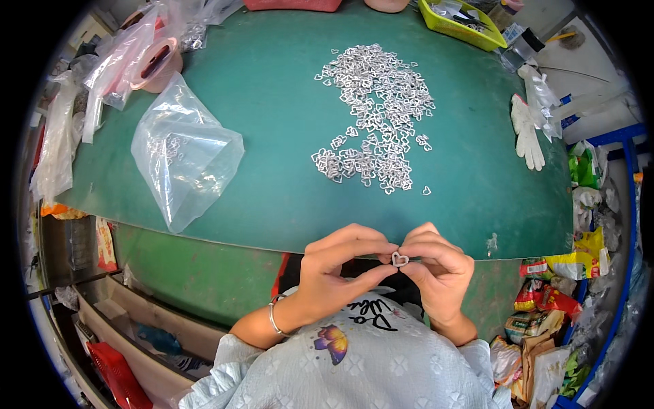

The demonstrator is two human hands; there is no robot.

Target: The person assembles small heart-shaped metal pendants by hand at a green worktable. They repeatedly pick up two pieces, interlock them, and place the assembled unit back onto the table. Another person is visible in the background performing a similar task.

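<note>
The left hand (332,264) and the right hand (441,271) face each other, thumbs low and fingers bent on top. Both pinch one little metal heart (395,262) with their tips, right by the near edge of the green worktop (272,177). The arms bend inward (a shiny bracelet (274,317) is on the left wrist). A big heap of hearts (381,92) lies farther back.

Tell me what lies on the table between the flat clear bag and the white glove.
A loose pile of small silvery heart-shaped pieces lies between the bag and glove, as the head view shows.
</note>
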